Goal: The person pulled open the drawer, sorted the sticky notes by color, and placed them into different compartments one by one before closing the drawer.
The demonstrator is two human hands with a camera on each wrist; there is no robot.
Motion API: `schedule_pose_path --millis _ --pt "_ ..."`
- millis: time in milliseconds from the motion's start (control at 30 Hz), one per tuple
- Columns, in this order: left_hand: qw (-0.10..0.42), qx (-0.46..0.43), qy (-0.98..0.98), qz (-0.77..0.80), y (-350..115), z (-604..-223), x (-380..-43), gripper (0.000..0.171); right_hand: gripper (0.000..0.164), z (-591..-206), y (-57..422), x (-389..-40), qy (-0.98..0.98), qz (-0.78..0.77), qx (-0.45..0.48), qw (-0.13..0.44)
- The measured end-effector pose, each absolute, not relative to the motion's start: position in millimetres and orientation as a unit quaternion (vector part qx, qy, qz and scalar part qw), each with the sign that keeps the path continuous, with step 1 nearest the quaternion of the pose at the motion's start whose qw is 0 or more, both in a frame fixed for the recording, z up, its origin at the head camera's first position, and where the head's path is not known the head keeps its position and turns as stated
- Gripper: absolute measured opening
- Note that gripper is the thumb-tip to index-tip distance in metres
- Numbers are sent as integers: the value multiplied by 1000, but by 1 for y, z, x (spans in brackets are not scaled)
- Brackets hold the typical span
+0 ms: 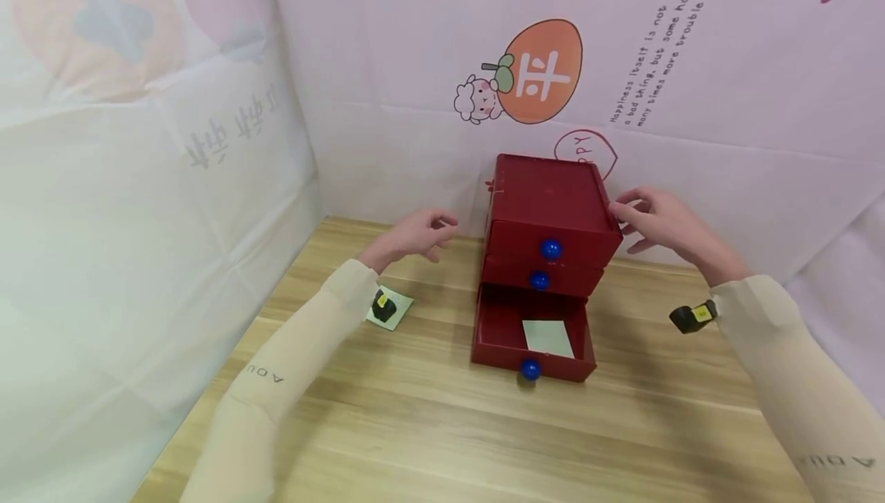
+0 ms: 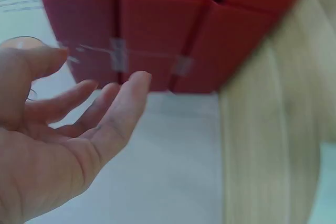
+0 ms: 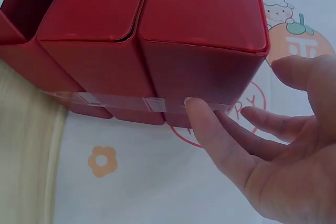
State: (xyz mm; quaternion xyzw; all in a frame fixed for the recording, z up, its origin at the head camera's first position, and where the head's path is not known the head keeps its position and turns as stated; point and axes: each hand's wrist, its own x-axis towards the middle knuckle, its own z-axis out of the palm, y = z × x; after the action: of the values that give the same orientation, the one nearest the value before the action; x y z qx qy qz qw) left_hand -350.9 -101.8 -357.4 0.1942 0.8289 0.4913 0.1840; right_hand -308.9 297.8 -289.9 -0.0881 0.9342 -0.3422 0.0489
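A red three-tier drawer box [image 1: 546, 190] with blue round knobs stands against the back wall. Its bottom drawer [image 1: 498, 355] is pulled out and holds a pale green paper square [image 1: 548, 339]; the upper two are closed. To the box's left hovers my left hand [image 1: 418, 233], apart from it, fingers loosely bent and holding nothing. My right hand [image 1: 660, 219] is at the top right edge of the box, fingers spread and loosely bent. In the right wrist view one fingertip [image 3: 193, 106] lies close against the box's side; whether it touches, I cannot tell.
Another pale green paper square [image 1: 401, 312] lies on the wood-grain table [image 1: 415, 418], partly behind the left wrist's black camera [image 1: 382, 306]. White printed cloth [image 1: 401, 57] covers the back and side walls. Clear tape [image 3: 113, 99] runs along the box's side.
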Motion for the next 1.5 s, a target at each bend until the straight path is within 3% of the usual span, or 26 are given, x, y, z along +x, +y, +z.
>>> schedule_pose_path --millis 200,800,1333,1500 --pt "195 217 889 353 -123 -379 -345 47 66 -294 295 -320 909 -402 -76 87" --pt "181 237 941 158 -163 -431 -338 39 67 -303 292 -331 891 -438 -48 108" --pt "209 215 953 53 -156 -438 -333 38 69 -307 294 -329 889 -443 -50 104" --pt "210 216 953 29 -153 -436 -333 28 68 -306 293 -328 894 -434 -50 98"
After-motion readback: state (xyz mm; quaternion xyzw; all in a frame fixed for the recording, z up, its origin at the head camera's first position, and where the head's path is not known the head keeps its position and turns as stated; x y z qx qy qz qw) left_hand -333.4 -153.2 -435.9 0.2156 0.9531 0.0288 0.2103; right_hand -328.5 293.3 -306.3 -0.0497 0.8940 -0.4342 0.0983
